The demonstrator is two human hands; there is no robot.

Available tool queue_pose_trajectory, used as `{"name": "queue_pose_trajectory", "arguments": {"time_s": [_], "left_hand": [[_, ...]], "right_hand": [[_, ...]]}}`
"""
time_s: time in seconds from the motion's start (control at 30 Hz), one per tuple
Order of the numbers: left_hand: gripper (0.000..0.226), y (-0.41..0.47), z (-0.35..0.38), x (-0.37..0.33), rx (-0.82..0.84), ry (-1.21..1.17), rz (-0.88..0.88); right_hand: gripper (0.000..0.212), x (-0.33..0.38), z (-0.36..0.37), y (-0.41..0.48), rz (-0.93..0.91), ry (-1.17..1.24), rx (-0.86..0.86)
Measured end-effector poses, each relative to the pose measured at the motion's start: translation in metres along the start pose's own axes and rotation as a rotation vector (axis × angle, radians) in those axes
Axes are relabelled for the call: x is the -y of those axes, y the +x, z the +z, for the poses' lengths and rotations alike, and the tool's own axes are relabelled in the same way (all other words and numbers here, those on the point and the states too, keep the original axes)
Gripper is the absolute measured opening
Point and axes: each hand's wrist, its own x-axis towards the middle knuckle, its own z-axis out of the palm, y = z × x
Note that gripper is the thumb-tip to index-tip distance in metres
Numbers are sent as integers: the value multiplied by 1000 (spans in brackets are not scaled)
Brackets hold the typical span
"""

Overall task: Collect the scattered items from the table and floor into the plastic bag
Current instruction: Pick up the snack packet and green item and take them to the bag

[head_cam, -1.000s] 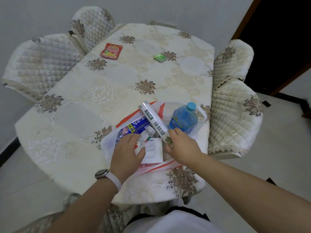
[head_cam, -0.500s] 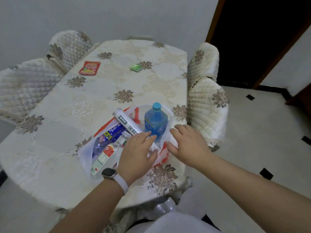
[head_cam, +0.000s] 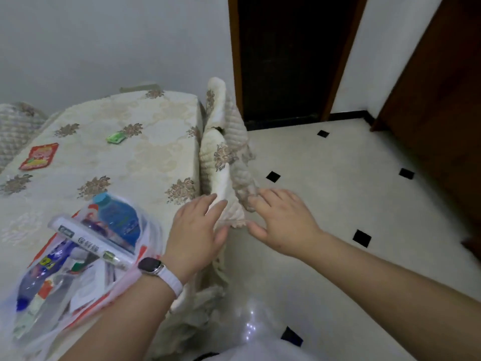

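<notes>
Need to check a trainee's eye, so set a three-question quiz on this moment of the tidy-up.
1. True or false: the red packet is already inside the plastic bag.
2. What does the left hand hold? A) a blue bottle B) nothing C) a white box
3. Fill in: ___ loose items in view lie on the table outside the plastic bag.
Key: 1 false, it lies on the table. 2 B, its fingers are relaxed. 3 two, the red packet and the green packet.
</notes>
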Motion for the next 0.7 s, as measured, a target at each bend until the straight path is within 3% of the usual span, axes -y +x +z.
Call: {"name": "queue_pose_trajectory", "arguments": {"time_s": [0.33, 0.7], "left_hand": [[48, 104, 43, -99, 35, 1, 168], [48, 280, 129, -91, 36, -94, 243]], "right_hand": [[55, -139, -26, -37, 167, -26, -46], [53, -257, -12, 62, 276, -126, 50]]}}
